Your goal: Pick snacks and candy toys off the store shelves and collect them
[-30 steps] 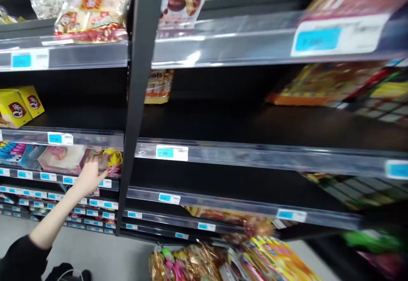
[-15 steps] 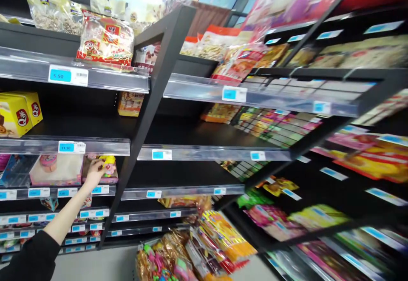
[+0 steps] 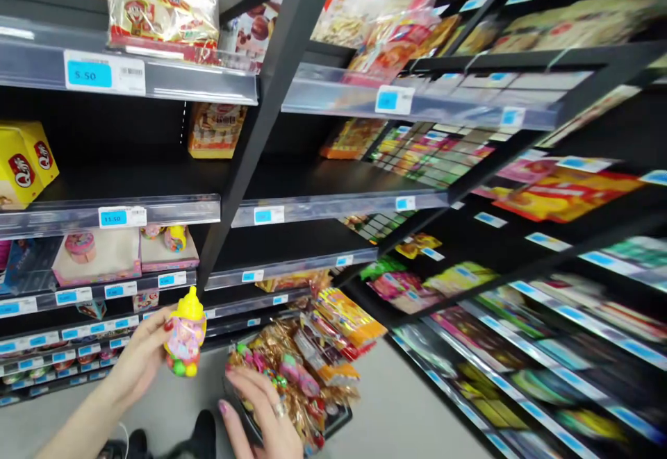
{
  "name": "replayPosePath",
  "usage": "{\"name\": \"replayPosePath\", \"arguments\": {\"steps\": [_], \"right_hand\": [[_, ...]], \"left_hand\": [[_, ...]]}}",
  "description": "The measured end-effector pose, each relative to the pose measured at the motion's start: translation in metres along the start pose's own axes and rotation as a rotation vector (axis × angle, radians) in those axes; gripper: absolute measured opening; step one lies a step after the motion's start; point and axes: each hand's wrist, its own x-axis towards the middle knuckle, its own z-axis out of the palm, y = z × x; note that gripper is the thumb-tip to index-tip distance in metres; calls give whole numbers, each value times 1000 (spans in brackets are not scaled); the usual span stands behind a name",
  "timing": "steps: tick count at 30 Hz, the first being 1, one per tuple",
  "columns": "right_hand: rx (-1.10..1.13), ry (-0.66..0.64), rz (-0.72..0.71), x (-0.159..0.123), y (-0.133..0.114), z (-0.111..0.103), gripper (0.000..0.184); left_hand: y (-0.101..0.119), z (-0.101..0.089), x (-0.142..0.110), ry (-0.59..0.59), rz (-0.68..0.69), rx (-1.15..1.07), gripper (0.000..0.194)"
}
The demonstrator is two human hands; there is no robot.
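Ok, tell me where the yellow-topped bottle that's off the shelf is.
In the head view, the bottle is left of centre, held in the left hand, to the left of the basket and right hand.

Dark, filled basket (image 3: 340,423) before black metal shelving (image 3: 281,42)
There, yellow-topped plastic bottle (image 3: 186,334) in the left hand (image 3: 142,356), left of the basket; right hand (image 3: 268,409) in front; yellow cardboard boxes (image 3: 23,164) shelved far left.

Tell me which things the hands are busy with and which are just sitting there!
Busy:
- yellow-topped bottle, held in the left hand
- dark basket piled with packets, nearest the right hand

Just sitting there:
- yellow boxes, far left
- pink round tub
- clear-and-red bag, up high
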Motion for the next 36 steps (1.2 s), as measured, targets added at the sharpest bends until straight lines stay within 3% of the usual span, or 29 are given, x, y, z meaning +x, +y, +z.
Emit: {"name": "replayPosePath", "arguments": {"steps": [2, 5, 11, 17, 19, 22, 24, 26, 30, 36], "right_hand": [[13, 6, -164, 23, -15, -5, 35], [52, 12, -266, 44, -33, -7, 33], [106, -1, -403, 46, -40, 2, 25], [86, 16, -457, 53, -49, -3, 21], [132, 24, -347, 55, -54, -4, 22], [323, 3, 27, 57, -60, -1, 15], [489, -45, 274, 60, -63, 2, 12], [623, -98, 433, 62, -66, 3, 13], [713, -140, 589, 63, -69, 4, 16], [727, -141, 621, 59, -72, 10, 19]], "left_hand": [[0, 6, -16, -20, -1, -64, 15], [5, 12, -34, -46, 23, -75, 10], [10, 10, -49, -65, 124, -43, 15], [13, 3, -50, -82, 102, 2, 20], [13, 2, -51, -117, 91, 47, 26], [13, 0, -54, -176, 63, 92, 28], [14, 0, -56, -165, 22, 101, 28], [16, 2, -59, -118, -36, 100, 30], [20, 4, -63, -37, -122, 53, 24], [23, 3, -69, -25, -115, 13, 28]]}}
